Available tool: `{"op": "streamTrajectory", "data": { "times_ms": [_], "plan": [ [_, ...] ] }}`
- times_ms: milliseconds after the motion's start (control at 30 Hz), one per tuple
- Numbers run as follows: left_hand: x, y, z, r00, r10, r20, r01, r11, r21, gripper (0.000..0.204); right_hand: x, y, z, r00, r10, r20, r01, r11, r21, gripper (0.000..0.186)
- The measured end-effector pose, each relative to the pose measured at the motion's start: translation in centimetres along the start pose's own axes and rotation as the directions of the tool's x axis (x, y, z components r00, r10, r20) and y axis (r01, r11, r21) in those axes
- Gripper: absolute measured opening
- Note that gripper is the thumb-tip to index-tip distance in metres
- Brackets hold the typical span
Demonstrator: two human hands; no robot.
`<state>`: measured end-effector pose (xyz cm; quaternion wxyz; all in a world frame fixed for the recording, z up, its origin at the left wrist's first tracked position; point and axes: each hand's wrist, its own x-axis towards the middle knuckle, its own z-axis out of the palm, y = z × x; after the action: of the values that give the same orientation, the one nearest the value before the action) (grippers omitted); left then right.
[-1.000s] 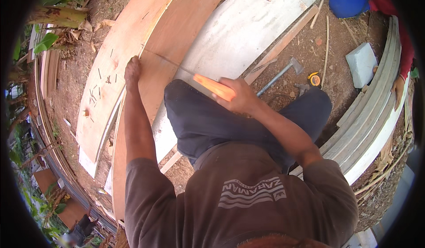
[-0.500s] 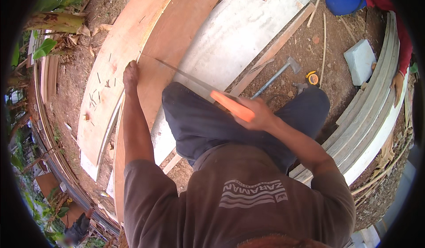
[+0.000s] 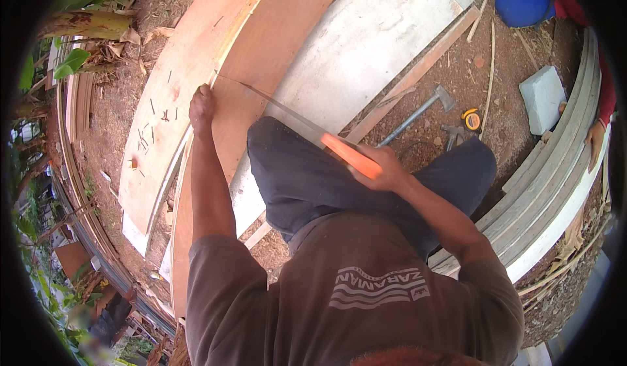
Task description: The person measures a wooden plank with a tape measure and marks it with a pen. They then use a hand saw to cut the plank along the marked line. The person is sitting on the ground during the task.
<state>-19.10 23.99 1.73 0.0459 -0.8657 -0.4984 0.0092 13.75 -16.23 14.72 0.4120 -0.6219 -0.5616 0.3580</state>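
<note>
My right hand (image 3: 386,168) is wrapped round the orange handle of a handsaw (image 3: 353,157). Its thin blade slants up and left across a brown plywood board (image 3: 277,36), in line with a dark cut that runs to the board's left edge. At that edge, just below the cut, my left hand (image 3: 202,108) is closed on the plywood, its fingertips partly hidden. A paler plywood sheet (image 3: 189,59) lies to the left, with several loose nails (image 3: 145,137) on it. My bent knee rests beside the saw blade, over the brown board.
A whitish panel (image 3: 366,39) lies beyond the plywood. On the dirt at right are an axe (image 3: 418,114), a hammer (image 3: 452,136), a yellow tape measure (image 3: 471,119) and a pale block (image 3: 542,98). Curved stacked planks (image 3: 555,163) stand far right, where another person's hand (image 3: 595,142) rests.
The view has shifted slightly, so the scene sits a little further right. The saw blade has slid back slightly along the cut. My left hand stays at the plywood's edge.
</note>
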Motion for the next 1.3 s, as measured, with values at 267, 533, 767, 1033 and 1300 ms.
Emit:
{"op": "streamTrajectory", "data": {
  "times_ms": [267, 533, 767, 1033, 1300],
  "plan": [
    [-0.4, 1.4, -1.4, 0.999, -0.048, -0.017, 0.048, 0.999, 0.0, 0.016, -1.2, 1.9, 1.3, 0.995, 0.078, 0.065, -0.076, 0.996, -0.041, 0.031],
    [-1.4, 3.8, -4.3, 0.95, -0.281, 0.138, 0.299, 0.946, -0.128, 0.03, 5.1, 6.1, 5.3, 0.999, -0.028, 0.038, 0.024, 0.996, 0.089, 0.023],
    [-1.1, 3.4, -3.7, 0.982, -0.17, 0.087, 0.169, 0.985, 0.018, 0.016, -3.2, 3.0, 1.2, 0.997, 0.066, 0.031, -0.066, 0.998, -0.002, 0.024],
    [-2.1, 3.6, -3.9, 0.994, -0.112, 0.014, 0.112, 0.993, 0.03, 0.014, 4.9, 7.5, 6.7, 0.999, 0.009, 0.049, -0.013, 0.996, 0.094, 0.03],
    [-1.7, 2.7, -3.1, 0.992, -0.127, 0.026, 0.127, 0.992, 0.021, 0.014, -5.2, 4.1, -0.7, 0.991, 0.02, 0.136, -0.022, 1.0, 0.015, 0.033]
  ]
}}
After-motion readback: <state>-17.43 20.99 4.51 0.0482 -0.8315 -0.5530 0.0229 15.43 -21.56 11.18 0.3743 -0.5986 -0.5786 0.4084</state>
